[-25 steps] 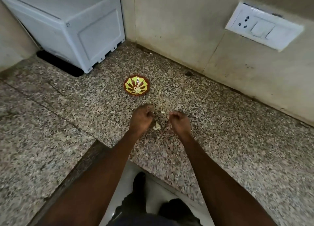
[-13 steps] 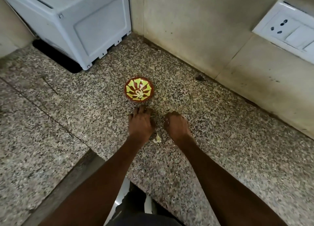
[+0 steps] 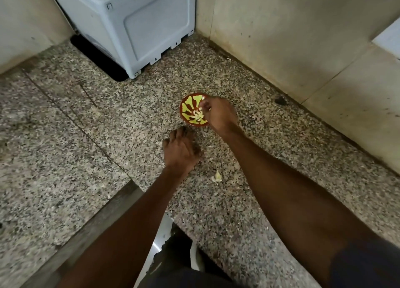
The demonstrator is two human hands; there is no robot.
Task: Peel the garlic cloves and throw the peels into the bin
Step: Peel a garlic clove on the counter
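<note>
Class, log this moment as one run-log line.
right hand: reaching into bowl | left hand: resting on counter | peel: on counter

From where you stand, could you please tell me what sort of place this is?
Most likely a home kitchen: a speckled granite counter meeting tiled walls, a white appliance in the corner, and a small painted bowl of garlic cloves being worked by hand.

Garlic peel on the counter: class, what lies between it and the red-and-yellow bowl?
Head view: only bare speckled counter lies between the garlic peel and bowl; both hands flank it.
</note>
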